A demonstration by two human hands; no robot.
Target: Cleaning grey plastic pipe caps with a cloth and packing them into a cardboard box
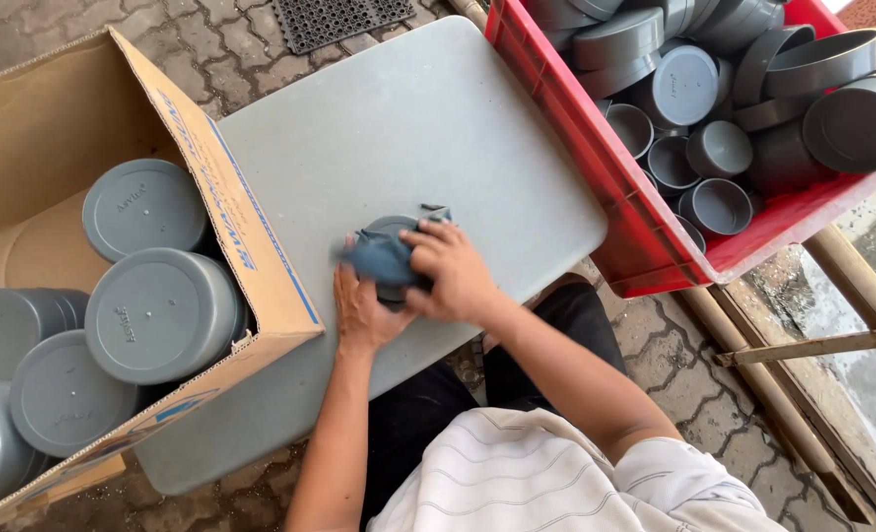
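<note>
Right hand [455,271] presses a blue cloth [381,256] onto the grey cap [391,229] beneath its curled fingers; left hand [364,313] grips the cap's near edge.

Single head-worn view, looking steeply down, close over the grey table [408,118]; box left, crate right

This looks like an outdoor packing spot at a small workshop or factory yard. The ground [211,44] is interlocking paving stone, with a black rubber mat [339,18] at twelve o'clock. A grey counter [408,128] sits between a red plastic crate [655,246] at two o'clock, heaped with loose grey plastic caps [684,87], and a cardboard box [241,246] at nine o'clock holding stacked ones.
</note>
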